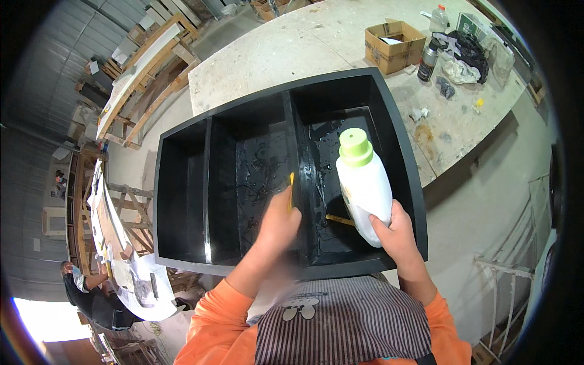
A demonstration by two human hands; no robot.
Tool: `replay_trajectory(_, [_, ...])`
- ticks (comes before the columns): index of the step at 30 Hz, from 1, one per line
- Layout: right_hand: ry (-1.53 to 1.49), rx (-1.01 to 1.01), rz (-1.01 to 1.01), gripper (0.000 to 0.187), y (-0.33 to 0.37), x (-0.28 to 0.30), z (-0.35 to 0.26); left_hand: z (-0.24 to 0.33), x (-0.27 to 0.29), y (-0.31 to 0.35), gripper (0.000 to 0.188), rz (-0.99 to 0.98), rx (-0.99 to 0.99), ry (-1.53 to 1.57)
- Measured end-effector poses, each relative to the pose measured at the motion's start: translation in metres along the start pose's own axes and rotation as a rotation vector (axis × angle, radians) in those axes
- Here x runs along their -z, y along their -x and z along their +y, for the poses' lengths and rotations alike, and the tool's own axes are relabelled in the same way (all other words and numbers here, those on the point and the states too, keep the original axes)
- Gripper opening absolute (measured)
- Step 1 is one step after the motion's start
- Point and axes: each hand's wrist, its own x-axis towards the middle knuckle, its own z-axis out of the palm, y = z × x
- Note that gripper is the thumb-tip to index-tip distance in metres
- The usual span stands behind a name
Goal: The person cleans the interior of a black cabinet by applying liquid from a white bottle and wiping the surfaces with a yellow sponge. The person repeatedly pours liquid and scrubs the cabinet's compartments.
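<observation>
Inside glossy black box (243, 176), smooth white bottle (364, 185).

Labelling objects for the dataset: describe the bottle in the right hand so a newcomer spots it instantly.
Find the big black three-compartment wooden box on the pale worktable. Over its right compartment, the right hand holds a white plastic bottle. Its lime-green cap sets it apart from the dark bottle beside the cardboard box.

Orange long sleeves, pushed up forearms; dark striped apron (pale cartoon print on chest).
</observation>
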Motion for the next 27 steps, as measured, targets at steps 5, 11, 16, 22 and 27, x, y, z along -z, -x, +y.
replay_trajectory(5, [-0.017, -0.012, -0.051, 0.036, 0.0, 0.001, -0.003, 0.039, -0.018, 0.03, 0.07, -0.022, 0.11, -0.399])
replay_trajectory(11, [0.03, 0.009, -0.054, 0.037, -0.001, 0.002, -0.005, 0.029, -0.008, 0.014, 0.058, -0.009, 0.167, -0.344])
replay_trajectory(16, [0.045, -0.018, -0.053, 0.038, -0.001, 0.004, -0.004, 0.02, -0.022, 0.01, 0.059, 0.229, -0.189, -0.578])
replay_trajectory(22, [0.022, -0.034, -0.028, 0.038, 0.0, 0.002, -0.007, 0.02, -0.027, 0.01, 0.075, 0.026, -0.077, -0.653])
replay_trajectory(27, [0.058, -0.068, -0.003, 0.035, -0.002, 0.002, -0.011, 0.012, -0.022, -0.053, 0.078, 0.083, -0.047, -0.648])
